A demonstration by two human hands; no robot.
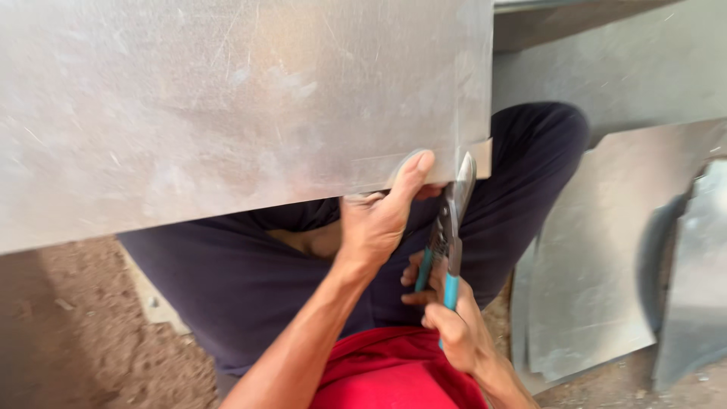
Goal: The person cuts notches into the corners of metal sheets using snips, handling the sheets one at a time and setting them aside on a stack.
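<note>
- Metal sheet point(227, 113), large and grey, lies across the person's lap, filling the far left.
- Left hand point(379, 216) pinches the sheet's near edge, thumb on top.
- Right hand point(447, 322) is closed around teal-handled tin snips point(448, 235), blades at the sheet's near right corner.
- More cut metal pieces point(598, 273) lean at right.

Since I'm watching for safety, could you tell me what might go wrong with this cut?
The left hand grips the metal sheet bare, thumb right beside the snips, so a slip could nick it. The sheet's cut edge could also slice the palm. The right hand holds the handles low, which may weaken control.
</note>
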